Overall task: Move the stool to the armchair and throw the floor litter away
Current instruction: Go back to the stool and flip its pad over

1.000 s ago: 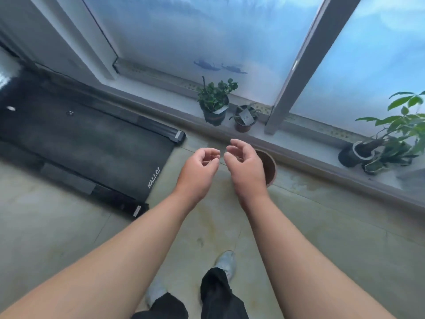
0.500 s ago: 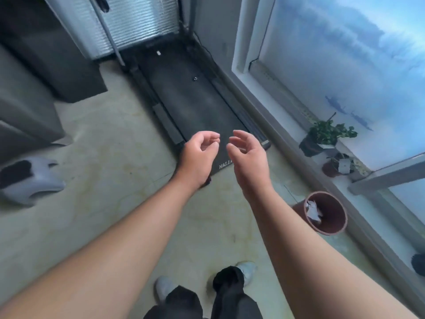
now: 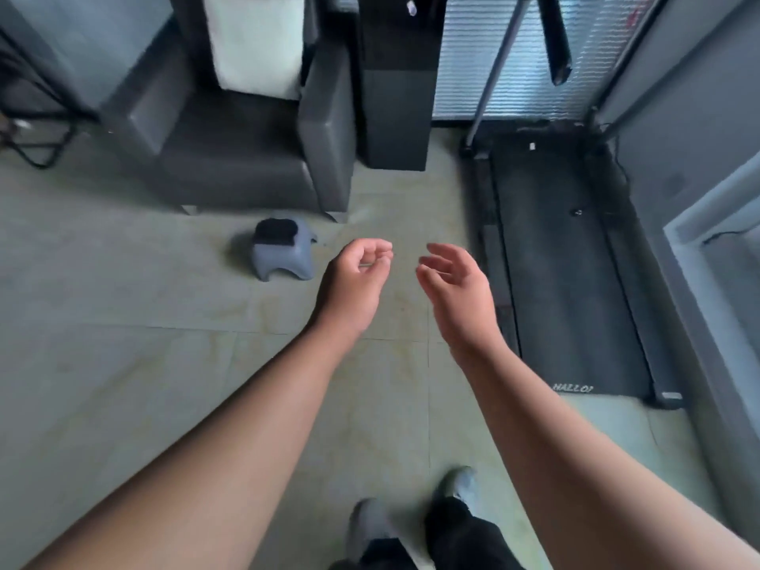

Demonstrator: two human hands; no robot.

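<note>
A small grey stool [image 3: 281,253] with a black seat pad stands on the tiled floor just in front of the dark armchair [image 3: 242,158], which has a white cushion [image 3: 257,43] against its back. My left hand [image 3: 355,281] hovers to the right of the stool, fingers loosely curled, holding nothing. My right hand [image 3: 454,290] is beside it, fingers apart and empty. I see no litter on the floor here.
A black treadmill [image 3: 575,257] lies along the right, its handle posts rising at the back. A tall black column [image 3: 395,80] stands between armchair and treadmill. Cables [image 3: 33,137] trail on the floor at far left. My feet [image 3: 411,516] are at the bottom.
My view has swung left from the window sill, plants and brown pot to the armchair and stool. Both hands stay raised and empty, slightly further apart.
</note>
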